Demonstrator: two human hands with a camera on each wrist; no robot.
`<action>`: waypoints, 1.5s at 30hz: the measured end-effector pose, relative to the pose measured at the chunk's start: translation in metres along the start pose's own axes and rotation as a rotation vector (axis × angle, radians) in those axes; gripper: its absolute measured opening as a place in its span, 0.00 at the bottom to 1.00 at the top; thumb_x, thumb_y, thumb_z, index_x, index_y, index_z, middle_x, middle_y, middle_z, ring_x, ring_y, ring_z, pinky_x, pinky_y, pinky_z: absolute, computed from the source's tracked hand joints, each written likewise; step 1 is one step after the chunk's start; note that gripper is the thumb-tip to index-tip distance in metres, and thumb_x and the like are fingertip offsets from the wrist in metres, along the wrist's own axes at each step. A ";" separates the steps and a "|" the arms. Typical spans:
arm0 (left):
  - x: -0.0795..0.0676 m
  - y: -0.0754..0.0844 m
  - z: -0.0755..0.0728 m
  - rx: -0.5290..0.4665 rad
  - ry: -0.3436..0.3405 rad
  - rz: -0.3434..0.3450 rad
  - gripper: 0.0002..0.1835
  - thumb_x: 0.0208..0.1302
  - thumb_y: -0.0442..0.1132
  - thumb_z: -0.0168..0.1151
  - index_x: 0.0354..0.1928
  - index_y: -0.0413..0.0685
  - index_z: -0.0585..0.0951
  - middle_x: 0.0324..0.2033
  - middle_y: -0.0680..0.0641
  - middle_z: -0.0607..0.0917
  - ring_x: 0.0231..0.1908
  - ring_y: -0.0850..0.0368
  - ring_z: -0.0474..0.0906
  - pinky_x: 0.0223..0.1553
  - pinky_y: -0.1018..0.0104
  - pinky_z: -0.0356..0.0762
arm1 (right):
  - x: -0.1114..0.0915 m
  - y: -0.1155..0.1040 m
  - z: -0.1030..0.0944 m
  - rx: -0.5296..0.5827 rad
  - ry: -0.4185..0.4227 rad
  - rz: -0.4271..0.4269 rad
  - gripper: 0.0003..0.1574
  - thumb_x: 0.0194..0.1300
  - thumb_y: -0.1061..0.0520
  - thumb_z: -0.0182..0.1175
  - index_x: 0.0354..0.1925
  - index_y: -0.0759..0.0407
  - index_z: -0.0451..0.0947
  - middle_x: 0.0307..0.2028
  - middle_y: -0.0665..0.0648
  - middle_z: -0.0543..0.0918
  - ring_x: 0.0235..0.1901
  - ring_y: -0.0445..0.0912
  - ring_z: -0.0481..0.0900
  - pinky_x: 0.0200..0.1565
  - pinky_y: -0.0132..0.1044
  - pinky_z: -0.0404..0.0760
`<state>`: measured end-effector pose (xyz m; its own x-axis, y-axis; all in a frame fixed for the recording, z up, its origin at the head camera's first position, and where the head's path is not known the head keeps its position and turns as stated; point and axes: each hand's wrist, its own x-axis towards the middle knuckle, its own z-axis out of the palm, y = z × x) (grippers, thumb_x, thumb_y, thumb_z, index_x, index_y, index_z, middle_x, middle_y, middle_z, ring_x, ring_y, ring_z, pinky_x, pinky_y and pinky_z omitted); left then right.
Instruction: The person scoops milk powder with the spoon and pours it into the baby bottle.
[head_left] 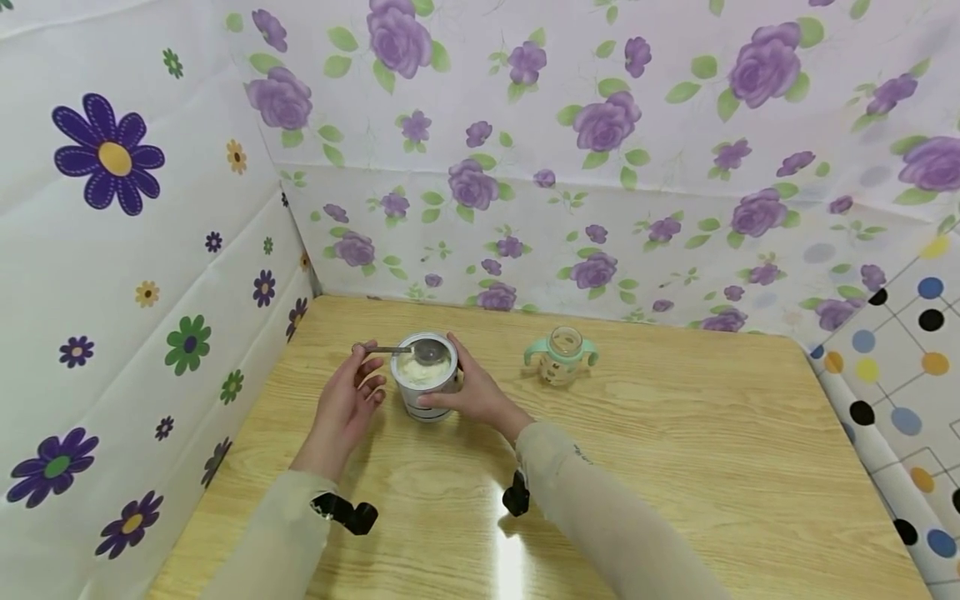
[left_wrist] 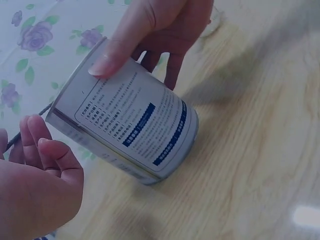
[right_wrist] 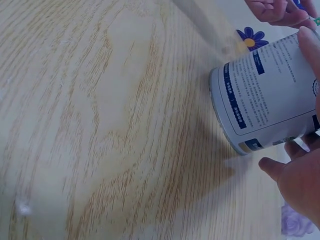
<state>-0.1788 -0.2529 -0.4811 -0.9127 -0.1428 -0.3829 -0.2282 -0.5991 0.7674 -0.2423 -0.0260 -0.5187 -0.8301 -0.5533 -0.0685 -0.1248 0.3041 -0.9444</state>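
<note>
A white can with printed labels stands near the left part of the table, its top uncovered, with pale cream powder inside. My right hand grips the can from its right side, thumb across the front; the right wrist view shows that hand beside the printed wall of the can. At the can's left, my left hand pinches the handle end of a metal spoon. The spoon's round bowl is at the can's mouth, over the powder. In the left wrist view only a bit of its dark handle shows.
A clear baby bottle with mint-green handles stands right of the can, its top uncovered. Floral cloth hangs behind the wooden table, with another patterned cloth along the left side. Both wrists carry small black cameras.
</note>
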 end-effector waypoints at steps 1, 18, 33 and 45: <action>0.001 0.000 0.001 -0.005 -0.005 0.000 0.17 0.82 0.57 0.55 0.59 0.60 0.83 0.42 0.57 0.83 0.36 0.61 0.75 0.34 0.71 0.71 | 0.000 0.000 0.000 -0.001 0.004 -0.005 0.76 0.63 0.45 0.80 0.88 0.45 0.36 0.83 0.56 0.59 0.81 0.53 0.58 0.78 0.60 0.59; 0.007 0.001 0.015 0.032 -0.018 0.002 0.17 0.83 0.55 0.53 0.55 0.56 0.85 0.38 0.57 0.86 0.29 0.63 0.72 0.27 0.74 0.63 | 0.004 0.005 0.002 0.020 0.024 -0.070 0.64 0.63 0.51 0.80 0.85 0.41 0.53 0.74 0.50 0.71 0.71 0.50 0.71 0.72 0.55 0.70; 0.004 0.026 0.020 0.353 -0.067 0.197 0.13 0.80 0.55 0.60 0.51 0.57 0.87 0.38 0.59 0.90 0.29 0.64 0.76 0.28 0.74 0.70 | 0.004 0.005 0.001 0.016 0.026 -0.074 0.63 0.63 0.52 0.81 0.84 0.42 0.53 0.74 0.50 0.72 0.72 0.49 0.71 0.73 0.54 0.68; 0.006 0.052 0.019 0.914 -0.182 0.378 0.24 0.81 0.53 0.60 0.63 0.40 0.84 0.42 0.51 0.91 0.33 0.58 0.80 0.33 0.71 0.77 | 0.004 0.004 0.001 0.001 0.033 -0.081 0.63 0.63 0.51 0.81 0.84 0.40 0.54 0.74 0.49 0.72 0.72 0.48 0.71 0.73 0.53 0.69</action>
<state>-0.2026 -0.2702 -0.4336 -0.9995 -0.0304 -0.0067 -0.0157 0.3061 0.9519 -0.2451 -0.0277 -0.5235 -0.8348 -0.5502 0.0189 -0.1917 0.2584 -0.9468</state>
